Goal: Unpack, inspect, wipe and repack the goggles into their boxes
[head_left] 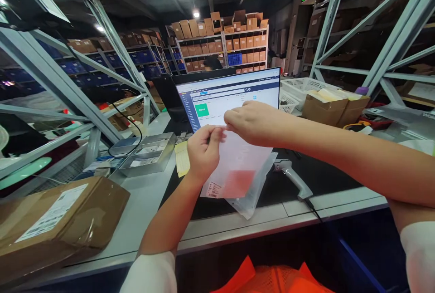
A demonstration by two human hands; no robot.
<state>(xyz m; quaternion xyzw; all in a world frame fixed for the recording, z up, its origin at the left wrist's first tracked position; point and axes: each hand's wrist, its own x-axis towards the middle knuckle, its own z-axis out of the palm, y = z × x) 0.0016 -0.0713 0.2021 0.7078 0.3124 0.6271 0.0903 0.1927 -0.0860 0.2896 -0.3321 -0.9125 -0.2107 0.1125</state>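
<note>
Okay, your left hand and right hand are both pinched on the top edge of the frosted plastic bag, before the monitor; it's likely light, limp and slippery, so best held at that edge, fingertips close together.

- Gray bench, black mat on top
- From the mat's middle: scanner, on it, 3 o'clock
- Metal tray, 9 o'clock
- Taped carton, between 8 and 9

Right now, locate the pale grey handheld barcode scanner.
In the head view, the scanner lies right of the frosted plastic bag, on the black mat.
</note>
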